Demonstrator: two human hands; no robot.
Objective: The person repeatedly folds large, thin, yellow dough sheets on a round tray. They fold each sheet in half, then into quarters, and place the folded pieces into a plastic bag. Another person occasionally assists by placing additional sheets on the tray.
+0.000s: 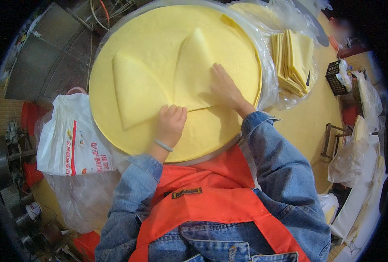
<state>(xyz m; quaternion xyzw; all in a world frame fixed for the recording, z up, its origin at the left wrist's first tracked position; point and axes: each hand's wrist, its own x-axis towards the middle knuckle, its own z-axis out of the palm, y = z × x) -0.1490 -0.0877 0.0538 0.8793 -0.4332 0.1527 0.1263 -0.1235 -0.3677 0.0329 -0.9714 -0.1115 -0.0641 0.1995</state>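
A stack of large, round, thin yellow dough sheets lies before me. Two folded wedge-shaped yellow sheets rest on top: a left one and a right one, their lower corners close together. My left hand, with a pale bracelet at the wrist, has its fingers curled at the meeting corners; whether it pinches a sheet is hidden. My right hand lies with fingers extended on the right edge of the right folded sheet, holding nothing.
A pile of folded yellow sheets sits on clear plastic at the upper right. A white printed flour bag stands at the left, with a red bucket beyond it. Right of the walkway are a black crate and plastic-wrapped goods.
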